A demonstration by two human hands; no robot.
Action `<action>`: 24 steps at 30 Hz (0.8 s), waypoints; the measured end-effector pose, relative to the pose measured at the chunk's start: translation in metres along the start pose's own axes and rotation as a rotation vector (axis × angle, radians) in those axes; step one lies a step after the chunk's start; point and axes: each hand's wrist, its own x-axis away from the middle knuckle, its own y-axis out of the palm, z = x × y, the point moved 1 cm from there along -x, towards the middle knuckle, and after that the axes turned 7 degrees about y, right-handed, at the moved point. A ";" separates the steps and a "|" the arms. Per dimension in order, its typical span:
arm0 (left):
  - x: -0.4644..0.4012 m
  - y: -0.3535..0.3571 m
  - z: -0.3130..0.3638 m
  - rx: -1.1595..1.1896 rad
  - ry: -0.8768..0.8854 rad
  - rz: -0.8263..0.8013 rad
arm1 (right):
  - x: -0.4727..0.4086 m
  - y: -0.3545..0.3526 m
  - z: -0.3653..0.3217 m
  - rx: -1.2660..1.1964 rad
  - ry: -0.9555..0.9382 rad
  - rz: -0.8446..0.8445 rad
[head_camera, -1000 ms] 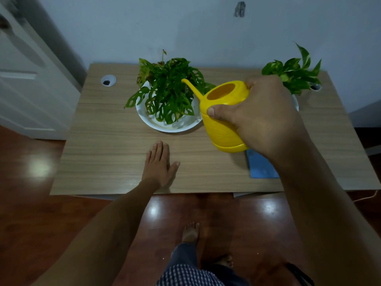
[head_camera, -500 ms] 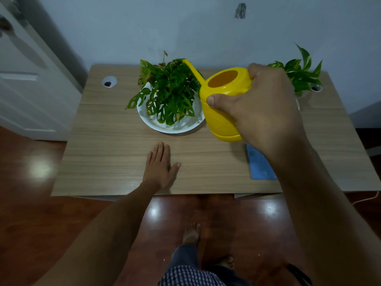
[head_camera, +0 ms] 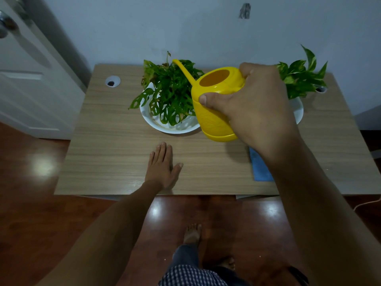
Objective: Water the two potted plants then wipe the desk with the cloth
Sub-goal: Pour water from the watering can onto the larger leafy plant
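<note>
A white door (head_camera: 31,83) stands far left of the grip, beside a pale blue-grey wall (head_camera: 206,27) and above a glossy dark wood floor (head_camera: 41,213). The light wood desk (head_camera: 107,145) has a round cable hole (head_camera: 112,81) at its back left corner. The left hand (head_camera: 161,168) rests flat on the desk's near edge, fingers straight and together, thumb spread. Up and to the left of the grip sits the holey-leaved plant (head_camera: 169,93) in its white bowl (head_camera: 171,126). The right hand (head_camera: 253,108) curls round the yellow watering can (head_camera: 214,104), thumb pressed along its side. Just below the grip lies the blue cloth (head_camera: 259,168), partly hidden by the forearm. Behind the grip, to the right, the second plant (head_camera: 301,77) stands in a white pot (head_camera: 298,109). Compared with half a second ago, the can is higher and its spout (head_camera: 182,70) reaches further over the leaves; the left hand has stayed put.
</note>
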 end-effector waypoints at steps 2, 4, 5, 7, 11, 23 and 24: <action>0.000 0.000 0.000 0.000 0.000 0.003 | 0.000 0.001 0.000 0.000 -0.001 -0.009; 0.000 0.001 0.000 0.001 0.001 0.010 | -0.001 0.000 0.001 0.002 -0.002 -0.014; 0.000 0.001 0.000 0.002 -0.001 0.012 | -0.001 0.000 0.000 0.005 -0.001 -0.014; 0.000 0.001 0.001 -0.001 -0.007 0.009 | -0.003 -0.001 0.001 0.014 0.001 -0.017; 0.000 0.001 0.001 -0.002 -0.005 0.013 | -0.006 -0.004 0.002 0.028 0.012 -0.022; 0.001 0.002 0.001 -0.002 -0.002 0.018 | -0.006 -0.018 0.019 0.023 0.090 0.013; 0.001 0.002 0.001 -0.001 0.000 0.020 | -0.005 -0.019 0.021 0.016 0.100 0.009</action>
